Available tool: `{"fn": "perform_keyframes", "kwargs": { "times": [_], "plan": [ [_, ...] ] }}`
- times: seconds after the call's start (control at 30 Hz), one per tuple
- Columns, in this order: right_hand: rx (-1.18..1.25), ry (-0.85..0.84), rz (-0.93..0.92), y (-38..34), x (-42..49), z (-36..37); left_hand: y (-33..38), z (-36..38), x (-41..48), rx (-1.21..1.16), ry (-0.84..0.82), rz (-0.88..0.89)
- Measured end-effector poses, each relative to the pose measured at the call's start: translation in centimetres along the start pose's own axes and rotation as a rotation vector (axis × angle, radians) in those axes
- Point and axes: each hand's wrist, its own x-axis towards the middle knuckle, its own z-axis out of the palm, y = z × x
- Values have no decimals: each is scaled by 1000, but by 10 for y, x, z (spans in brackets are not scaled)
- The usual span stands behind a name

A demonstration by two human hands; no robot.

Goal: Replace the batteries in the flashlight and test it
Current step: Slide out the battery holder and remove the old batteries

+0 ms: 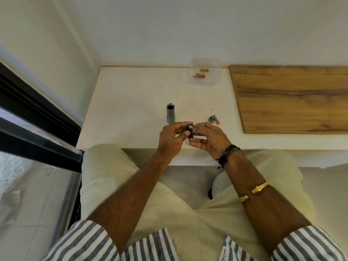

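A: What is held?
B: A black battery holder (190, 131) is pinched between both hands above the worktop (131, 110); the left hand's (170, 141) fingers and the right hand's (209, 140) fingers are clamped on it

A: Where is the flashlight?
B: Its grey tube (170, 113) is stood upright, open end up, just beyond the hands. A cap (212, 119) and one battery (216, 119) are seen to the right; more batteries (199, 74) are kept in a clear tub (204, 72) by the wall

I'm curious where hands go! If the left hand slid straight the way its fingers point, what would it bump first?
The left hand points right, so it would likely meet the right hand first, which shares its grip on the black battery holder. Depth is unclear.
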Motion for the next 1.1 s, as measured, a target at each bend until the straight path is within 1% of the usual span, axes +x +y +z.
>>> {"fn": "perform_keyframes", "kwargs": {
  "times": [0.33, 0.5, 0.77, 0.87, 1.03, 1.1],
  "plan": [
    [-26, -8, 43, 1, 2, 0, -1, -2, 0, 83, -14, 58],
    [-12, 27, 31, 3, 5, 2, -1, 2, 1, 154, -23, 78],
    [31, 44, 30, 6, 7, 2, -3, 5, 0, 150, 42, 63],
    [-24, 56, -7, 6, 4, 4, -5, 5, 0, 146, 65, 59],
    [-108, 93, -122, 4, 3, 5, -2, 2, 1, 63, 94, 39],
    [-143, 106, -160, 4, 3, 4, -4, 3, 2, 10, 97, -10]
  ]
}}
